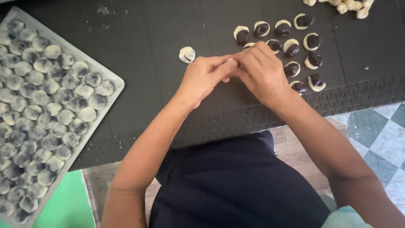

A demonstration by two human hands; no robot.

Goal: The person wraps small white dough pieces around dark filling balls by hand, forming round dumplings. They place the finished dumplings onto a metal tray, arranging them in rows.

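My left hand and my right hand meet over the black mat, fingertips pressed together around a small piece of dough that is almost wholly hidden. One filled dough ball lies alone just left of my hands. To the right lie several flat dough rounds topped with dark filling, some partly behind my right hand.
A metal tray at the left holds several rows of finished pale balls with dark filling showing through. Plain dough lumps sit at the top right. A tiled floor lies beyond the table's front edge.
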